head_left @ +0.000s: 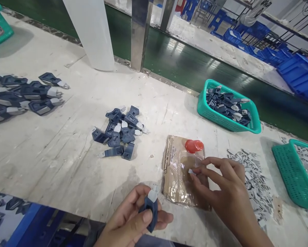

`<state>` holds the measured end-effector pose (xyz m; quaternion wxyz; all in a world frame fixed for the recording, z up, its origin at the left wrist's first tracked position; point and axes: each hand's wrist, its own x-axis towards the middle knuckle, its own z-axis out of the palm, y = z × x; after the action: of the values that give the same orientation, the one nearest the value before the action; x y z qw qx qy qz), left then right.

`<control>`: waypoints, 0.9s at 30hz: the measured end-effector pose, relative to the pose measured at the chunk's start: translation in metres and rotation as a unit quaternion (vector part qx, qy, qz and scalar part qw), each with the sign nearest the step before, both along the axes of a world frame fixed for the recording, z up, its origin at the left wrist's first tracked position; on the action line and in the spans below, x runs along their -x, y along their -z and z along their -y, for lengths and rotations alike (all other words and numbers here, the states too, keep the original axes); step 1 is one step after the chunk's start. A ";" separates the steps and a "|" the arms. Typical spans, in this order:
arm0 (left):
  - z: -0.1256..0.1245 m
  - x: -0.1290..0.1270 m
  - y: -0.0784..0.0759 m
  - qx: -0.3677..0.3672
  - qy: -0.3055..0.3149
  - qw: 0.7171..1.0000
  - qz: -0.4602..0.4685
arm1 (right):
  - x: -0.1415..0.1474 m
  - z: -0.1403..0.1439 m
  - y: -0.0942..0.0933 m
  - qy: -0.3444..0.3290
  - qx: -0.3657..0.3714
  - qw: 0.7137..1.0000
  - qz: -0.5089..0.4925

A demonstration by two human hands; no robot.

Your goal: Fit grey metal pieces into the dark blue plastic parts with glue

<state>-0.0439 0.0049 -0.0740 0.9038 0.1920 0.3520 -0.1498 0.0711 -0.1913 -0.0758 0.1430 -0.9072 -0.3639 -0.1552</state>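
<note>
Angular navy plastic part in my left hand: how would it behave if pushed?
The navy plastic part would probably slide rather than roll, given its angled sides. It looks stiff, with defined edges; its slim pale tip might be fragile.

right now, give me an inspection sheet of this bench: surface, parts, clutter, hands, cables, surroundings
Surface: white worktop, scuffed and marked.
Parts: dark-blue part with a pale tip; small pale piece.
Clutter: loose dark-blue parts in a heap; pale pieces spread at right; red object on film-covered cardboard.
Hands: left hand holds the dark-blue part; right hand pinches the small pale piece over the cardboard.
Cables: nothing seen on the bench.
Surroundings: green baskets; blue crates beyond.
</note>
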 end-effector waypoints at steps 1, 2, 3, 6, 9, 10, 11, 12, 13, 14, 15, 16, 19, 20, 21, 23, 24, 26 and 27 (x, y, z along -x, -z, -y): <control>-0.001 0.000 0.000 0.002 0.003 1.000 0.000 | 0.000 0.000 0.000 0.000 0.003 1.000 0.000; -0.002 0.000 0.000 0.003 0.006 1.000 -0.001 | 0.001 0.000 -0.001 0.001 0.005 1.000 0.000; -0.002 0.000 0.000 0.005 0.006 1.000 0.000 | 0.001 -0.001 -0.003 0.002 0.007 1.000 0.002; 0.000 0.002 0.004 0.009 -0.009 1.000 0.025 | 0.002 -0.001 -0.008 0.002 0.007 1.000 0.016; 0.003 0.002 0.006 -0.002 -0.022 0.998 0.067 | 0.003 -0.002 -0.011 0.017 -0.004 0.999 0.041; 0.005 0.002 0.006 -0.002 -0.020 0.997 0.070 | 0.004 -0.003 -0.012 0.021 -0.006 0.999 0.045; 0.006 0.002 0.005 0.000 -0.017 0.998 0.066 | 0.004 -0.003 -0.011 0.021 -0.005 0.999 0.044; 0.007 0.001 0.004 0.003 -0.014 0.998 0.057 | 0.005 -0.003 -0.010 0.018 -0.005 0.999 0.041; 0.008 0.001 0.003 0.008 -0.012 0.999 0.047 | 0.006 -0.003 -0.009 0.017 -0.005 0.999 0.038; 0.009 0.001 0.003 0.011 -0.012 0.999 0.039 | 0.006 -0.002 -0.009 0.019 -0.007 0.999 0.038; 0.010 0.001 0.003 0.012 -0.011 0.999 0.034 | 0.007 -0.001 -0.008 0.024 -0.010 0.999 0.041; 0.011 0.001 0.003 0.010 -0.010 0.999 0.032 | 0.007 0.000 -0.007 0.030 -0.014 0.998 0.046; 0.015 0.001 0.007 -0.015 -0.002 0.999 0.041 | 0.007 0.003 -0.004 0.031 -0.018 0.998 0.048; 0.017 0.001 0.009 -0.027 0.001 0.999 0.044 | 0.007 0.003 -0.004 0.032 -0.020 0.998 0.045; 0.018 0.001 0.010 -0.038 0.002 0.998 0.047 | 0.008 0.004 -0.004 0.036 -0.023 0.998 0.044; 0.021 0.002 0.013 -0.052 -0.003 0.997 0.048 | 0.012 0.005 -0.006 0.057 -0.037 0.997 0.040; 0.022 0.002 0.013 -0.056 -0.006 0.997 0.048 | 0.016 0.005 -0.008 0.067 -0.045 0.996 0.030; 0.024 0.002 0.013 -0.063 -0.009 0.997 0.054 | 0.026 0.004 -0.012 0.066 -0.065 0.996 -0.001; 0.024 0.001 0.013 -0.069 -0.005 0.996 0.058 | 0.031 0.003 -0.014 0.054 -0.076 0.995 -0.024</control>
<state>-0.0453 -0.0195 -0.0870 0.9080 0.2611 0.3090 -0.1092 0.0397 -0.1941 -0.0622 0.2114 -0.9155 -0.2981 -0.1684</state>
